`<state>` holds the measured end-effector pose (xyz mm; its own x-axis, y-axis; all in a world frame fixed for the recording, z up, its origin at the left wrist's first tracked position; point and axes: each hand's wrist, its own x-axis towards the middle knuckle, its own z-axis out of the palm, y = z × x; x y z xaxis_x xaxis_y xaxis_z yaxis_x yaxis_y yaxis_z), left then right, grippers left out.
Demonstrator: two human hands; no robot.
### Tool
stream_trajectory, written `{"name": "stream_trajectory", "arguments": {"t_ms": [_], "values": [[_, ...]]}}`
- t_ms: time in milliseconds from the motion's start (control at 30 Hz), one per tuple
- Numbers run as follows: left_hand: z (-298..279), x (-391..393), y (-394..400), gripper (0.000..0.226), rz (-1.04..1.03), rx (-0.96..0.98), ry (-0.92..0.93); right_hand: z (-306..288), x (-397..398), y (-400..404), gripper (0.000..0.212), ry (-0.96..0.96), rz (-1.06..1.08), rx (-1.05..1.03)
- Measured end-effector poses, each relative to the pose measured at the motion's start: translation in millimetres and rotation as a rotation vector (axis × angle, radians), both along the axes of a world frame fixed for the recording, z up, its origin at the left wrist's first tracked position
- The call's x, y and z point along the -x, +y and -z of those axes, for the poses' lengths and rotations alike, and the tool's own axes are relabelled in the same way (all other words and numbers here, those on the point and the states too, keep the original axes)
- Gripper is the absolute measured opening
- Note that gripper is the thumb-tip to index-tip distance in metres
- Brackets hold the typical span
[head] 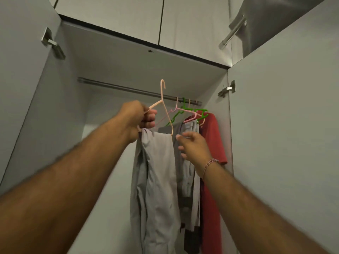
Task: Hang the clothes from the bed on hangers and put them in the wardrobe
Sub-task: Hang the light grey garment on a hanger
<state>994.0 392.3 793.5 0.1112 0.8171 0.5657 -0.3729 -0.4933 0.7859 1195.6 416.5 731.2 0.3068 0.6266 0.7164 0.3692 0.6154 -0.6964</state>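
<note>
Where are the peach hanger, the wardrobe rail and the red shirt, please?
peach hanger point(163, 99): head view, on its neck below the hook.
wardrobe rail point(117, 87): head view, on its bare left stretch.
red shirt point(212, 143): head view, on its upper body.

The left hand point(140, 118) gripped a peach hanger point(163, 107) draped with grey trousers point(157, 180), its hook just below the wardrobe rail point(119, 88). At four o'clock from it, the right hand point(194, 145) hovered with fingers loose before a red shirt point(213, 143) hanging on green and pink hangers point(192, 113).
</note>
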Motion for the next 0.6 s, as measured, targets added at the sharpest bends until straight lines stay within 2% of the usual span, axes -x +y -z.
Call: {"name": "stream_trajectory", "arguments": {"t_ms": [67,133,200,300,400,600], "values": [[-8.7,-25.2,12.1,0.033,0.031,-0.025,-0.062,-15.4,4.8,10.0,0.020,-0.042,-0.042,-0.079],[-14.3,-45.9,27.2,0.032,0.069,-0.045,-0.075,-31.0,8.9,21.0,0.012,-0.075,-0.066,-0.153],[-17.0,-62.5,45.9,0.029,0.113,-0.054,-0.061,-42.4,9.5,36.7,0.014,-0.093,-0.082,-0.197],[-17.5,-77.5,76.3,0.031,0.155,-0.054,-0.064,-51.4,3.1,65.7,0.031,-0.090,-0.086,-0.187],[-26.2,-89.5,120.0,0.041,0.154,-0.108,0.012,-56.3,-7.5,96.2,0.018,-0.130,-0.071,-0.226],[-59.1,-120.0,194.4,0.034,0.190,-0.152,0.098,-85.1,-24.6,146.3,0.017,-0.142,0.028,-0.259]]}}
